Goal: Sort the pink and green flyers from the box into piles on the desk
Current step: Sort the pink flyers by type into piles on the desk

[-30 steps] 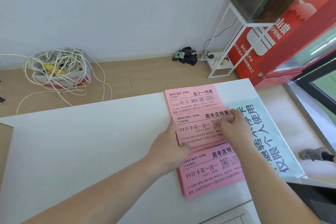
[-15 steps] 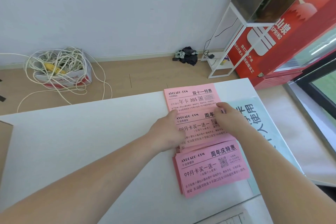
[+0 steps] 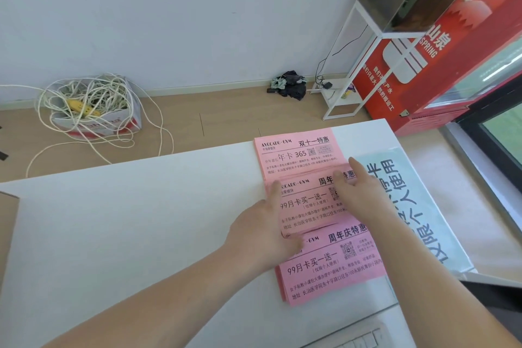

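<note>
In the head view, three lots of pink paper flyers lie in a column at centre right of the white tabletop. The upper pink flyer sits by the far edge, the lower pink pile lies nearest the person, and the middle pink flyer overlaps both, its long axis running left to right. Both hands are on the middle flyer. The left hand lies flat at its left edge, with the forefinger straight toward the upper left corner. The right hand appears to pinch the upper right corner, thumb on top. Neither hand is nearer, so the sheet should travel squarely. A pale laminated sheet with large black characters borders the right side. Bare tabletop stretches left toward a brown cardboard box edge. No green flyer is visible.
</note>
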Demonstrator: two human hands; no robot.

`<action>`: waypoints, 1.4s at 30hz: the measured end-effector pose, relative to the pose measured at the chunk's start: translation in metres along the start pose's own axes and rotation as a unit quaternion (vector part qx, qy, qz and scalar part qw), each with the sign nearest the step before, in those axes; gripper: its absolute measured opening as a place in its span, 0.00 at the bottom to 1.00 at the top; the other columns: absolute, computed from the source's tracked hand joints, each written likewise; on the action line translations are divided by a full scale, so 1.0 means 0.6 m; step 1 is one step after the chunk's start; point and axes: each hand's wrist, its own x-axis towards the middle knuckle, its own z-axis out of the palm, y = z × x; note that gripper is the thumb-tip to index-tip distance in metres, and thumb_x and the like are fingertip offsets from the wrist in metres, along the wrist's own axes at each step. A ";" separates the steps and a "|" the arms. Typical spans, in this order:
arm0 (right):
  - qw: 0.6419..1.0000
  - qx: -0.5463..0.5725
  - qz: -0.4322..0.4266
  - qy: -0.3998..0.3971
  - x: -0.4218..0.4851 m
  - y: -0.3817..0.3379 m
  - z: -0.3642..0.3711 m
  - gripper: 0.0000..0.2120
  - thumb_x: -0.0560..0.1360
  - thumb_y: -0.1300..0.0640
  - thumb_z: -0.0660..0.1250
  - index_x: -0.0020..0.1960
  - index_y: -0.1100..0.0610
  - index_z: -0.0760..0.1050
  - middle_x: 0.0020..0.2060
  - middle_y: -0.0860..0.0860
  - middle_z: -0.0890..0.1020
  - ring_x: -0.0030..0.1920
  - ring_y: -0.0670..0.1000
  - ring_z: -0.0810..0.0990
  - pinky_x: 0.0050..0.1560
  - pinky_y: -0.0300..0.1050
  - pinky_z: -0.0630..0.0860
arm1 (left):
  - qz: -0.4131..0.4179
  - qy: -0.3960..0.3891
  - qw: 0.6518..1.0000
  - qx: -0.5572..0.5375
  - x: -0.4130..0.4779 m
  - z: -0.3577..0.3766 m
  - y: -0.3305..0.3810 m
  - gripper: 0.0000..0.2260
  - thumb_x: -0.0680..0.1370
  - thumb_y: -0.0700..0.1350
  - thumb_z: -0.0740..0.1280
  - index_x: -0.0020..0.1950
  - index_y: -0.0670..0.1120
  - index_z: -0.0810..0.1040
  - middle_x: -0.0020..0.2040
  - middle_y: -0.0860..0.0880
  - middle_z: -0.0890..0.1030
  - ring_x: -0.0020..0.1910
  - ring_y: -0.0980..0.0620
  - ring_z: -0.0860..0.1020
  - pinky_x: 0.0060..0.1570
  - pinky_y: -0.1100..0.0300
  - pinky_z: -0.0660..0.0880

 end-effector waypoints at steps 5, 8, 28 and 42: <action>0.997 0.030 -0.005 0.066 -0.028 0.017 0.010 0.25 0.82 0.45 0.55 0.79 0.42 0.62 0.70 0.54 0.73 0.62 0.56 0.75 0.62 0.58 0.72 | -0.001 0.017 0.998 0.058 0.001 0.021 0.014 0.50 0.74 0.61 0.71 0.83 0.54 0.40 0.63 0.48 0.73 0.61 0.47 0.74 0.56 0.50 0.77; 0.997 0.048 -0.018 0.065 -0.042 0.027 0.013 0.26 0.79 0.53 0.56 0.77 0.41 0.65 0.67 0.49 0.76 0.54 0.50 0.77 0.53 0.53 0.78 | 0.002 0.028 0.996 0.086 -0.001 0.024 0.019 0.44 0.77 0.59 0.68 0.83 0.51 0.43 0.63 0.46 0.74 0.59 0.45 0.76 0.55 0.49 0.78; 0.983 -0.050 -0.153 0.090 -0.128 -0.084 0.039 0.23 0.82 0.55 0.57 0.77 0.50 0.67 0.77 0.49 0.67 0.76 0.54 0.65 0.74 0.59 0.65 | 0.002 0.034 0.999 -0.043 -0.077 -0.064 -0.010 0.29 0.78 0.59 0.68 0.77 0.55 0.66 0.60 0.51 0.81 0.53 0.51 0.82 0.56 0.55 0.78; 0.870 0.117 -0.477 -0.047 -0.445 -0.478 0.306 0.13 0.82 0.54 0.65 0.64 0.46 0.79 0.61 0.38 0.79 0.61 0.41 0.76 0.59 0.37 0.70 | -0.163 0.287 0.905 -0.269 -0.451 -0.308 -0.311 0.04 0.80 0.51 0.69 0.54 0.56 0.81 0.37 0.53 0.84 0.33 0.53 0.85 0.38 0.56 0.80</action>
